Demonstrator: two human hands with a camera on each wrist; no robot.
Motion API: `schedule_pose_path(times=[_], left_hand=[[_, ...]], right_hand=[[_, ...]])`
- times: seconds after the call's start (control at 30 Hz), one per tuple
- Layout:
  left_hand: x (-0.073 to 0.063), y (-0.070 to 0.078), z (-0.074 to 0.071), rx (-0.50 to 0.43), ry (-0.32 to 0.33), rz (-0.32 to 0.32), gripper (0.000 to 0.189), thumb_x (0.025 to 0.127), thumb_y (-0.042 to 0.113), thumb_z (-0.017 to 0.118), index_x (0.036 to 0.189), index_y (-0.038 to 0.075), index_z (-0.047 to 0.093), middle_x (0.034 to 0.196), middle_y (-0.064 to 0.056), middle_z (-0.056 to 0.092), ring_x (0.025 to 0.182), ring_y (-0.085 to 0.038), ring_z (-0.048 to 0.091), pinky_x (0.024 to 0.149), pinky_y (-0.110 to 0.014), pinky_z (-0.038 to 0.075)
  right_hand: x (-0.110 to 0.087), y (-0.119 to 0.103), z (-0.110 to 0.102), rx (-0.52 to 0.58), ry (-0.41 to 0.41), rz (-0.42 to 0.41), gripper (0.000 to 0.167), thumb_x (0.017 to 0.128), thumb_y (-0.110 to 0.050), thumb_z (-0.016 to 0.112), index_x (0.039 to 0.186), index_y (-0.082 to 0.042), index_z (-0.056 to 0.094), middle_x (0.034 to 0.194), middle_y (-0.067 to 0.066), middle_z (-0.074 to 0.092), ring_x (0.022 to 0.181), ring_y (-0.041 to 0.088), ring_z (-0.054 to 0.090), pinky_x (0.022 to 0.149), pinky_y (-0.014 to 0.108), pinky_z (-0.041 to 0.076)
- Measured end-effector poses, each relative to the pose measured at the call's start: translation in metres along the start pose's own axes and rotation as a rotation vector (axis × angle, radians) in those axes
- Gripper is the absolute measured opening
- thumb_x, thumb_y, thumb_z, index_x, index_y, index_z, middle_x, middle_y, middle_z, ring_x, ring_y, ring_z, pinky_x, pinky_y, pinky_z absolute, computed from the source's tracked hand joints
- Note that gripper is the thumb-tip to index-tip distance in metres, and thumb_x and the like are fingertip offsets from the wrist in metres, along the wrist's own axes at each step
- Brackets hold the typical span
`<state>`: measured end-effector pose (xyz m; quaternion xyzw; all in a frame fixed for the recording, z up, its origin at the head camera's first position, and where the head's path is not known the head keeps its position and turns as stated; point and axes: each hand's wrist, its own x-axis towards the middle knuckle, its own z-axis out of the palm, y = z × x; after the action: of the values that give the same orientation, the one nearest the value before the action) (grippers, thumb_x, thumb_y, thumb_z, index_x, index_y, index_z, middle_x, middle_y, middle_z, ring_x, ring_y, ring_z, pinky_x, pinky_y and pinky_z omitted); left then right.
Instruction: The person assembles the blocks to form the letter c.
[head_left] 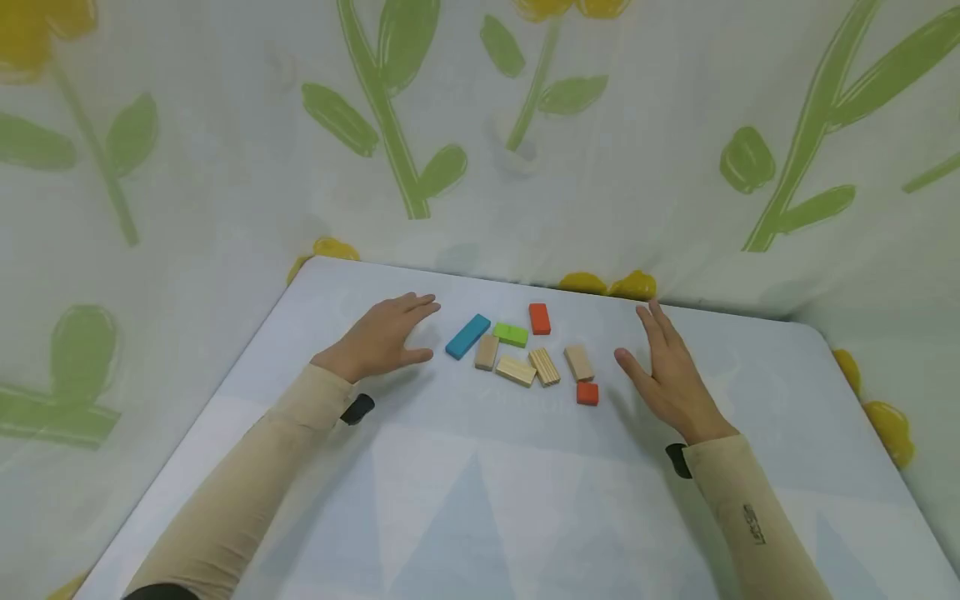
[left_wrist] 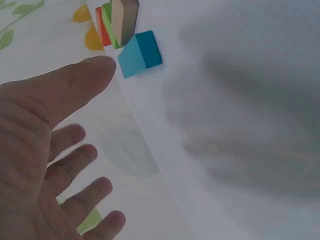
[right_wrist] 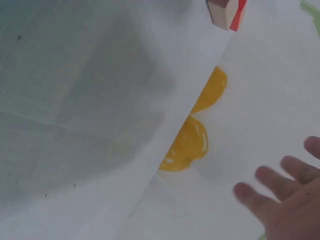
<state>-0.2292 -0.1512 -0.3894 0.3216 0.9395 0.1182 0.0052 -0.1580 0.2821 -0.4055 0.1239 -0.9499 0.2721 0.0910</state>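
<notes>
Several small blocks lie in a loose group on the white table. On the group's left is a long blue block (head_left: pixel 468 337), beside a green block (head_left: pixel 511 335). A red block (head_left: pixel 539 319) lies at the back, and a shorter red block (head_left: pixel 587 393) sits at the front right. Plain wooden blocks (head_left: pixel 516 372) fill the middle, one of them grooved (head_left: pixel 543 367). My left hand (head_left: pixel 386 337) hovers left of the blue block (left_wrist: pixel 140 54), fingers spread and holding nothing. To the right of the group, my right hand (head_left: pixel 667 375) is raised with straight fingers, also holding nothing.
The white table (head_left: pixel 465 517) has pale blue triangle shapes on its near part. Behind it hangs a white cloth (head_left: pixel 600 208) printed with green stems and yellow flowers. Dark bands (head_left: pixel 357 409) show at both wrists.
</notes>
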Motion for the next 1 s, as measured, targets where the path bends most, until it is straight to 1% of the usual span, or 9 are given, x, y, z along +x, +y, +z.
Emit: schedule_pose_path(times=[0.13,0.3,0.4,0.47,0.6,0.7,0.83,0.93,1.0], left_hand=[[0.021,0.001,-0.006,0.014,-0.073,0.069,0.081,0.085,0.031,0.085,0.153,0.007,0.046,0.158,-0.010,0.042,0.146,-0.037,0.035,0.119,-0.051,0.028],[0.049,0.006,-0.007,0.018,-0.205,0.094,0.087,0.082,0.029,0.087,0.154,0.009,0.044,0.160,-0.006,0.039,0.148,-0.035,0.032,0.120,-0.049,0.025],[0.062,0.009,-0.004,0.001,-0.295,0.054,0.089,0.082,0.029,0.087,0.156,0.012,0.041,0.162,-0.004,0.036,0.150,-0.032,0.029,0.121,-0.049,0.023],[0.069,0.010,-0.001,-0.022,-0.353,0.003,0.091,0.083,0.028,0.087,0.159,0.017,0.037,0.164,-0.001,0.032,0.151,-0.027,0.026,0.121,-0.049,0.023],[0.078,0.013,0.003,-0.062,-0.434,-0.079,0.094,0.084,0.025,0.086,0.161,0.027,0.032,0.166,0.004,0.027,0.152,-0.024,0.023,0.120,-0.050,0.025],[0.083,0.017,0.003,-0.059,-0.470,-0.097,0.096,0.083,0.024,0.087,0.161,0.031,0.031,0.166,0.006,0.027,0.151,-0.025,0.026,0.117,-0.052,0.030],[0.088,0.025,0.002,0.007,-0.519,-0.125,0.097,0.082,0.024,0.088,0.160,0.036,0.031,0.165,0.006,0.030,0.146,-0.026,0.034,0.111,-0.053,0.039],[0.091,0.029,0.004,0.069,-0.535,-0.130,0.097,0.080,0.025,0.089,0.159,0.036,0.034,0.163,0.006,0.034,0.138,-0.026,0.040,0.106,-0.052,0.044],[0.093,0.030,0.005,0.084,-0.536,-0.135,0.097,0.079,0.026,0.090,0.159,0.034,0.036,0.161,0.004,0.036,0.135,-0.026,0.042,0.105,-0.052,0.045]], right_hand=[[0.001,-0.003,0.000,0.024,0.081,-0.066,0.076,0.102,-0.032,0.063,0.162,-0.009,0.023,0.168,0.011,0.017,0.152,0.035,0.019,0.118,0.060,0.022],[0.006,-0.009,0.003,0.028,0.146,-0.140,0.076,0.098,-0.023,0.070,0.160,-0.010,0.029,0.165,0.011,0.027,0.151,0.031,0.026,0.118,0.055,0.027],[0.008,-0.015,0.006,0.032,0.141,-0.127,0.077,0.097,-0.023,0.071,0.160,-0.011,0.029,0.166,0.008,0.026,0.151,0.029,0.026,0.117,0.056,0.028],[0.009,-0.020,0.009,0.037,0.125,-0.114,0.078,0.097,-0.025,0.071,0.161,-0.012,0.028,0.167,0.006,0.025,0.151,0.029,0.026,0.117,0.057,0.029],[0.013,-0.030,0.015,0.056,0.086,-0.110,0.082,0.096,-0.027,0.073,0.162,-0.014,0.026,0.167,0.004,0.023,0.151,0.029,0.026,0.115,0.058,0.031],[0.017,-0.039,0.020,0.082,0.052,-0.105,0.085,0.095,-0.029,0.074,0.163,-0.017,0.024,0.167,0.005,0.022,0.150,0.030,0.028,0.115,0.059,0.031],[0.021,-0.051,0.028,0.116,0.009,-0.090,0.085,0.096,-0.035,0.072,0.163,-0.023,0.022,0.167,0.003,0.022,0.150,0.028,0.029,0.115,0.058,0.032],[0.023,-0.056,0.033,0.134,-0.012,-0.105,0.083,0.097,-0.035,0.071,0.163,-0.024,0.022,0.167,0.001,0.023,0.150,0.026,0.028,0.116,0.056,0.031],[0.025,-0.059,0.035,0.138,-0.023,-0.122,0.084,0.096,-0.035,0.071,0.163,-0.024,0.022,0.166,0.001,0.024,0.151,0.024,0.027,0.117,0.054,0.030]])
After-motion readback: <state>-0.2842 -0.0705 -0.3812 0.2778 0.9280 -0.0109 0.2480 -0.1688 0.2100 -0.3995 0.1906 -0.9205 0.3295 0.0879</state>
